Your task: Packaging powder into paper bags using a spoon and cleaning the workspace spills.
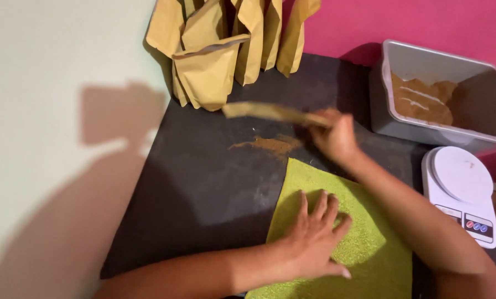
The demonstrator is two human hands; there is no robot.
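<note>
Gritty green sheet under flat left hand, right hand pinching kraft pouch

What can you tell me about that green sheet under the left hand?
The green sheet is yellow-green with a fine, grainy, slightly glittery surface, like foam or textured paper. It lies flat on the dark table, turned at an angle, one corner pointing toward a patch of spilled brown powder. Its lower part runs out of view. The left hand presses flat on it, fingers spread; the right forearm crosses above it.
</note>
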